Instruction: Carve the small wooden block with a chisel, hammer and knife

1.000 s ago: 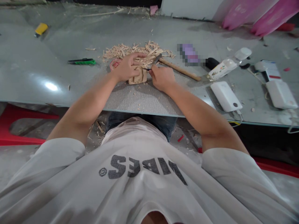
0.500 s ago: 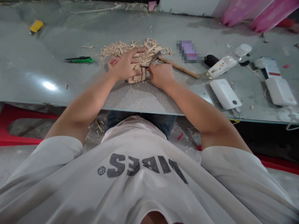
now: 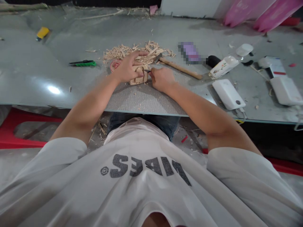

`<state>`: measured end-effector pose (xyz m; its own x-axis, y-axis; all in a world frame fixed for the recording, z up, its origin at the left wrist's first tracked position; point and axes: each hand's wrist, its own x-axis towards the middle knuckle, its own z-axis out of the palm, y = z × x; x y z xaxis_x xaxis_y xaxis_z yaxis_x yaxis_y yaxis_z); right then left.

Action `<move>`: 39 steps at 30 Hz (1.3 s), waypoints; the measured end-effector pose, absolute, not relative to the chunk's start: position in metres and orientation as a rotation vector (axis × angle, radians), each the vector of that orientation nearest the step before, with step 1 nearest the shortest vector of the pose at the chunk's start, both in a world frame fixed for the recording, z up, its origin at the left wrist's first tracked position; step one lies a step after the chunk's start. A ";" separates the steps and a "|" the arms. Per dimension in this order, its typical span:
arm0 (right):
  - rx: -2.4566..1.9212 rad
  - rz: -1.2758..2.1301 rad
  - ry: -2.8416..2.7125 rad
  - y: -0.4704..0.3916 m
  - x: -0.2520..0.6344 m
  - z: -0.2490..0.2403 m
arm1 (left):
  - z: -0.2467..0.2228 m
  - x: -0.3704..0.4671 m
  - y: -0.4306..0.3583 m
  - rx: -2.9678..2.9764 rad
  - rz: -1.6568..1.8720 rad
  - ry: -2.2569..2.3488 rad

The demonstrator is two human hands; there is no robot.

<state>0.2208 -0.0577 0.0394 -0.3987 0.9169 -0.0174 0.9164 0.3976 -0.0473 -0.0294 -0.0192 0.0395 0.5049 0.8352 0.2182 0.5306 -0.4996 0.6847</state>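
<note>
A small carved wooden block [image 3: 135, 81] lies on the grey mat, with grooves cut into its upper face. My left hand [image 3: 129, 66] holds it down, thumb pressed on top and the other fingers reaching over its far side. In my right hand [image 3: 163, 78], closed at the block's right edge, is a slim carving knife [image 3: 147, 71]; its dark tip touches or nearly touches the wood, and its handle is hidden in the fist. Curled wood shavings [image 3: 151, 47] are heaped beyond both hands. A hammer [image 3: 181, 67] with a wooden handle lies just past my right hand.
Left of the work lie a green utility knife [image 3: 84, 63] and a yellow object [image 3: 42, 33]. To the right are a purple blurred item [image 3: 191, 51], a clear bottle [image 3: 224, 66] on its side, and white cabled devices [image 3: 228, 94]. The table's front edge [image 3: 146, 113] runs before my body.
The knife tip has shifted slightly down and toward me on the block with a small turn of my right hand. My left hand stays on the block. The view has shifted a little.
</note>
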 end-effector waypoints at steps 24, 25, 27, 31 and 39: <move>-1.727 -0.097 -2.613 -0.064 0.227 0.048 | 0.035 -0.036 -0.011 2.141 0.689 1.063; -1.735 -0.087 -2.609 -0.064 0.226 0.050 | 0.035 -0.035 -0.012 2.131 0.690 1.057; -1.744 -0.069 -2.605 -0.063 0.227 0.051 | 0.036 -0.034 -0.013 2.118 0.692 1.053; -1.728 -0.037 -2.588 -0.063 0.228 0.052 | 0.036 -0.035 -0.014 2.131 0.694 1.054; -1.724 -0.053 -2.600 -0.058 0.226 0.046 | 0.035 -0.034 -0.013 2.156 0.714 1.025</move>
